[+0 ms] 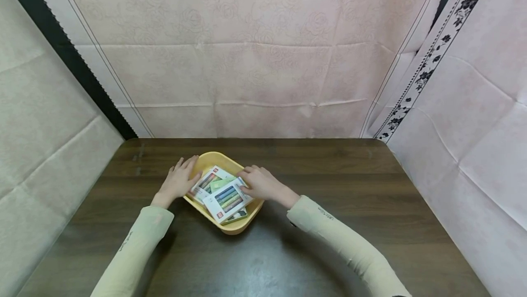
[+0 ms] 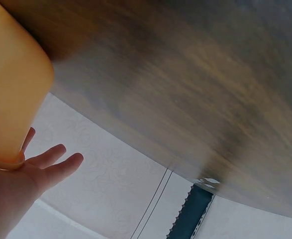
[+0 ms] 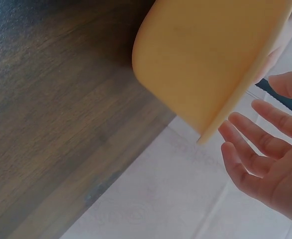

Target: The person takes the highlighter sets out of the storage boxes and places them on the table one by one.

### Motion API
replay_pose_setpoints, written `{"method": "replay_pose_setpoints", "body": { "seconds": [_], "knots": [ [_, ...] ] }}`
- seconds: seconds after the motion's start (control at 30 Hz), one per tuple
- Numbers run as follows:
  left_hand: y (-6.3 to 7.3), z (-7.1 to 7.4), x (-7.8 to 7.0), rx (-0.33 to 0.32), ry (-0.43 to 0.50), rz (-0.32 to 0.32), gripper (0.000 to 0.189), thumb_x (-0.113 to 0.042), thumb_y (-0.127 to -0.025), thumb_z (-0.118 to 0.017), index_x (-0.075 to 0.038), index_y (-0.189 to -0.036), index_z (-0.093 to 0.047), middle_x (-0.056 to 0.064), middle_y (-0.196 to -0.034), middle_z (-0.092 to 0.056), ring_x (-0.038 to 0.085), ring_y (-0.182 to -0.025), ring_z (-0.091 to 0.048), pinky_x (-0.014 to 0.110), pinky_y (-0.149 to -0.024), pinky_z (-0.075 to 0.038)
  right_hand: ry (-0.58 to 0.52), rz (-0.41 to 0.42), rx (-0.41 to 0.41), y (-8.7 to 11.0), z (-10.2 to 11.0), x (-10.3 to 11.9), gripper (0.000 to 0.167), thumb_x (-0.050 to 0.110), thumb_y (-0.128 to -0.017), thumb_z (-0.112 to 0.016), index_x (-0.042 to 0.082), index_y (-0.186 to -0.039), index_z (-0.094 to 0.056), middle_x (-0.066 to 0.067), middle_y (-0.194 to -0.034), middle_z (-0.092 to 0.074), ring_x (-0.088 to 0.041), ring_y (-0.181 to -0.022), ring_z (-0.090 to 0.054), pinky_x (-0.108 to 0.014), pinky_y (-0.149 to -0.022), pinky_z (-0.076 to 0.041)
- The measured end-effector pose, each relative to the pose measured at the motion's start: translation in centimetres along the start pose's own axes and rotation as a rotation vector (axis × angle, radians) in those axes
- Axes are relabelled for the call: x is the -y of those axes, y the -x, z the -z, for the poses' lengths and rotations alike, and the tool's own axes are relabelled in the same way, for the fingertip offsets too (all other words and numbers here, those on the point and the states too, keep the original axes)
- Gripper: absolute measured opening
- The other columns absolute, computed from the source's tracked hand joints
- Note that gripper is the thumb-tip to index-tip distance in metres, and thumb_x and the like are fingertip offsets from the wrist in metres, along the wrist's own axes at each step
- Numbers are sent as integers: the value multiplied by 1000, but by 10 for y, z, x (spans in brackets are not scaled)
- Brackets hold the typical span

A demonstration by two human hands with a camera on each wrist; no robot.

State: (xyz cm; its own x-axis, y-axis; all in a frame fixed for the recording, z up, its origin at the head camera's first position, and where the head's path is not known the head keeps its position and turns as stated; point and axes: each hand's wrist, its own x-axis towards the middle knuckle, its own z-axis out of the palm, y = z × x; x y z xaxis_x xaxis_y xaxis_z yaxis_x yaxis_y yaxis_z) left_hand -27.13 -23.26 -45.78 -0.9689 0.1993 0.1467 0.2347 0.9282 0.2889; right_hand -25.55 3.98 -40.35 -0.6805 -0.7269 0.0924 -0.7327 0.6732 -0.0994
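Note:
A yellow plastic basket [image 1: 212, 160] rests on the table, holding a small pile of flat packs. On top lies a white box [image 1: 228, 200] whose window shows coloured sticks. A similar white box [image 1: 201, 191] is partly covered beneath it, with a light green pack [image 1: 219, 184] between them and another green-edged pack [image 1: 240, 215] below. My left hand [image 1: 178, 181] rests at the basket's left rim, fingers spread outside it. Over the right rim is my right hand [image 1: 263, 183], its thumb at the top box's edge; its fingers [image 3: 259, 133] are loosely bent outside the rim.
The dark wooden table [image 1: 329, 182] has rounded far corners. Pale patterned cloth [image 1: 255, 72] hangs behind it, with more cloth [image 1: 473, 118] along the right side and on the left.

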Motion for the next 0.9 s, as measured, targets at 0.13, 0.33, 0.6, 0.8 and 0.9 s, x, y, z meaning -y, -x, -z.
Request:
{"method": "replay_pose_setpoints", "body": {
  "seconds": [0.13,0.33,0.6,0.8,0.9],
  "knots": [
    [1,1,-1,-1,0,-2,59,-36,-93,-41,-5,-140,-25,19,-142,-30,49,-129,-21,68,-96,-21,-10,-15,24,-2,-1,1,36,28,-86,-56,13,-119,-56,-5,-114,-60,-19,-99,-55,-35,-83,-46],
    [1,1,0,-7,4,-8,59,-36,-92,-42,-5,-140,-25,19,-142,-31,49,-128,-23,67,-96,-22,-22,-44,58,-4,-2,4,38,29,-87,-56,14,-122,-55,-5,-122,-57,-19,-105,-53,-36,-88,-45],
    [1,0,0,-11,-2,-9,59,-37,-92,-41,-5,-140,-25,19,-142,-32,49,-128,-24,67,-95,-23,-9,-45,77,-7,-3,6,40,30,-86,-56,15,-123,-53,-6,-124,-54,-20,-106,-53,-36,-89,-45],
    [0,0,0,-11,-4,-8,59,-37,-92,-41,-5,-140,-25,19,-142,-32,49,-128,-24,67,-95,-23,-18,-62,105,-8,-5,7,42,31,-86,-57,16,-125,-51,-6,-126,-53,-20,-107,-52,-36,-91,-43],
    [0,-1,1,-13,-4,-5,59,-36,-92,-42,-5,-140,-26,19,-142,-31,49,-128,-24,67,-95,-23,-21,-71,115,-9,-7,8,43,31,-86,-57,16,-126,-51,-6,-127,-52,-20,-108,-51,-37,-91,-43]
  ]
}}
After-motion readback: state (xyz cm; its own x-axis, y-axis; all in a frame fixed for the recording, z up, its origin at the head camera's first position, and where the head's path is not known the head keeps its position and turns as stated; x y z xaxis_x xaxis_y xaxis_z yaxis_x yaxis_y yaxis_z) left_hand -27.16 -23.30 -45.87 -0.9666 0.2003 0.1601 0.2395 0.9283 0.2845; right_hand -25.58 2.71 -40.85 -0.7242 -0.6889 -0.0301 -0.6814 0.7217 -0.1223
